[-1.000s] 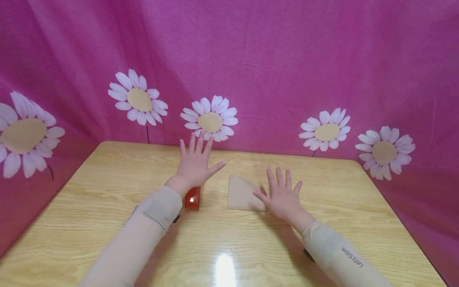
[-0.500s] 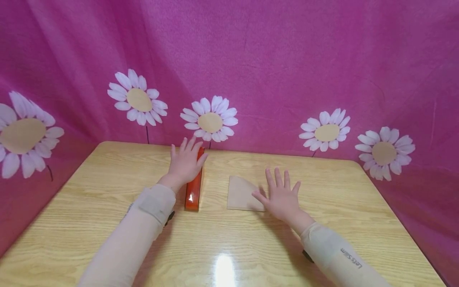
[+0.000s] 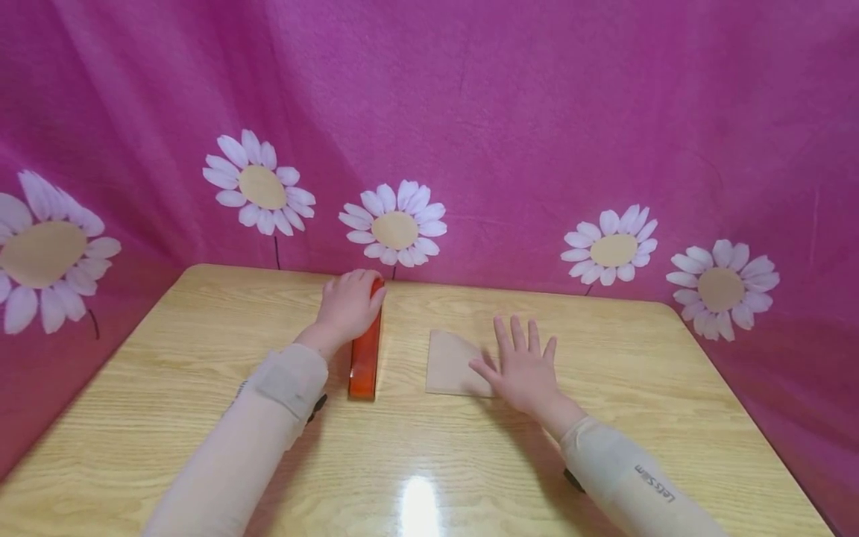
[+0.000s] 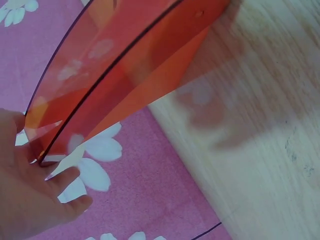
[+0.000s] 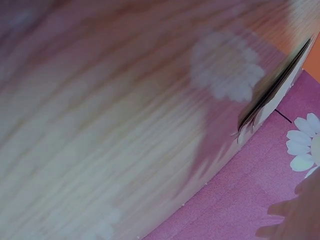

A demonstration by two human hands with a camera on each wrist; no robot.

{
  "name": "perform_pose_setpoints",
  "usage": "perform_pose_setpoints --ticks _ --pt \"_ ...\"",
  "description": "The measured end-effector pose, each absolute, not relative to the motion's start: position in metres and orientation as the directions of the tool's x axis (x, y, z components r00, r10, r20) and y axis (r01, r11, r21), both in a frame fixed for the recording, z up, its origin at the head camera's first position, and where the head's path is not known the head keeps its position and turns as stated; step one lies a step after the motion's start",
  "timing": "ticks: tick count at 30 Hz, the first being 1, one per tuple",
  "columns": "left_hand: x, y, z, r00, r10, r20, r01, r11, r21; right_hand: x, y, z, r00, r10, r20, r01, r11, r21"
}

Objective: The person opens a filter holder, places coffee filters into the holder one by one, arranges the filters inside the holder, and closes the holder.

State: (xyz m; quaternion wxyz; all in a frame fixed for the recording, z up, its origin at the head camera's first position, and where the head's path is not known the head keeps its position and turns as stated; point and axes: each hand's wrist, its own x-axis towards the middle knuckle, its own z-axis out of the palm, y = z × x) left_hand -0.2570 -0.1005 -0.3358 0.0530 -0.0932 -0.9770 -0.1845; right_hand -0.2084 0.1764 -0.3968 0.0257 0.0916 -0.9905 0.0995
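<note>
In the head view my left hand (image 3: 344, 306) curls its fingers over the far end of a narrow red-orange translucent plastic holder (image 3: 365, 365). The left wrist view shows the holder (image 4: 135, 75) as clear orange walls with dark edges, its end gripped between the thumb and fingers of the left hand (image 4: 30, 192). My right hand (image 3: 526, 373) is spread, palm down, beside and partly over a flat beige piece (image 3: 448, 364), whose right side is hidden. Edge-on in the right wrist view, this beige piece (image 5: 275, 85) looks thin and layered; fingers of the right hand (image 5: 297, 215) show at the corner.
Both hands are over a glossy wooden table (image 3: 416, 447) with a bright light reflection near the front. A magenta cloth (image 3: 470, 112) with large white daisies hangs behind and beside it.
My left hand has drawn back and left, uncovering the holder, and its straight fingers have curled down onto the holder's far end. The right hand has barely shifted.
</note>
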Motion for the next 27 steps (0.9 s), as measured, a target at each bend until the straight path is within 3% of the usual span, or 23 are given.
perform_pose_setpoints --ticks 19,27 --pt "-0.249 -0.102 -0.316 -0.988 0.147 -0.053 0.091 0.818 0.568 -0.206 0.145 -0.386 -0.958 -0.251 0.137 -0.273 0.945 -0.177" --pt "-0.246 -0.102 -0.311 -0.983 0.169 -0.072 0.101 0.825 0.556 -0.205 0.121 -0.378 -0.936 -0.303 0.178 -0.338 0.917 -0.214"
